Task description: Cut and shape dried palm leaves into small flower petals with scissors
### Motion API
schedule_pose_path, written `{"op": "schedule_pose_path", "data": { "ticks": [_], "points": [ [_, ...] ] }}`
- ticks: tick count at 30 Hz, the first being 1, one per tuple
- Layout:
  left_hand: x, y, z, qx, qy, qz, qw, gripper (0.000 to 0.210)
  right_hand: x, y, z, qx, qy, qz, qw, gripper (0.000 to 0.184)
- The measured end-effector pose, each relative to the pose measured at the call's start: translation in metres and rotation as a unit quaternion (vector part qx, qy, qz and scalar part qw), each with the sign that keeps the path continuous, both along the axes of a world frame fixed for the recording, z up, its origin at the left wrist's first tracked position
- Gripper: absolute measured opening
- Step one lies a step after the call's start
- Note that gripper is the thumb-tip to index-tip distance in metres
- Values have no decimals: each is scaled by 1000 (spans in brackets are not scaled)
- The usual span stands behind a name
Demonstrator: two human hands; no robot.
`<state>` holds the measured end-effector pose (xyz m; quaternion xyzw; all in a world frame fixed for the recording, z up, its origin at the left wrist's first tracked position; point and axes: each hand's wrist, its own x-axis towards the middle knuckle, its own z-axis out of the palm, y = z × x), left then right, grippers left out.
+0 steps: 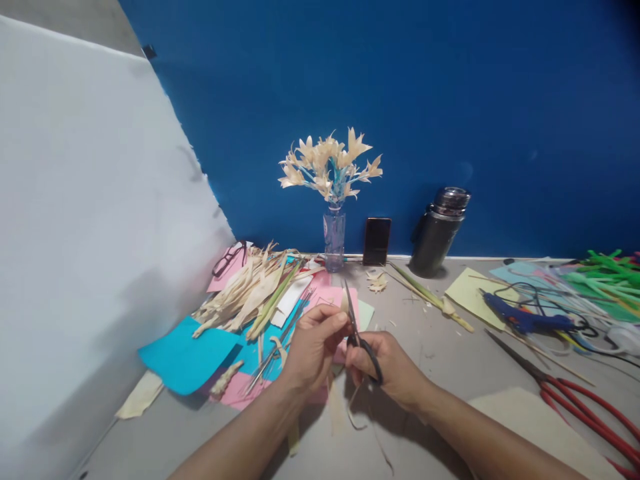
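Note:
My left hand (320, 337) pinches a small pale strip of corn husk (345, 303) between thumb and fingertips. Close beside it, my right hand (387, 363) is wrapped round the black handles of a small pair of scissors (351, 308), whose blades point away from me along the strip's edge. Whether the blades touch the husk I cannot tell. Beneath the hands, thin husk strips (336, 407) hang down or lie near the table. A heap of dried husks (250, 290) lies to the left on blue and pink paper (185, 357).
Husk flowers (330, 160) stand in a clear bottle (334, 237) at the back. Beside it are a phone (377, 241) and a dark flask (440, 233). Rightward lie a blue glue gun (525, 317), large red-handled scissors (565, 393) and green pipe cleaners (607, 283).

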<state>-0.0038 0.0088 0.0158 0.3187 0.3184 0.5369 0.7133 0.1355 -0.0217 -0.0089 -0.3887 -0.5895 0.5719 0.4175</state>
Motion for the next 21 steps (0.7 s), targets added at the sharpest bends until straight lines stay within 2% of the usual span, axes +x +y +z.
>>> {"op": "schedule_pose_path", "data": {
  "ticks": [10, 21],
  "points": [
    [-2, 0, 2, 6, -1, -1, 1000, 20, 1, 2, -5, -4, 14, 4, 1000, 59],
    [-1, 0, 2, 11, -2, 2, 1000, 19, -2, 1, -1, -5, 5, -2, 1000, 60]
  ]
}}
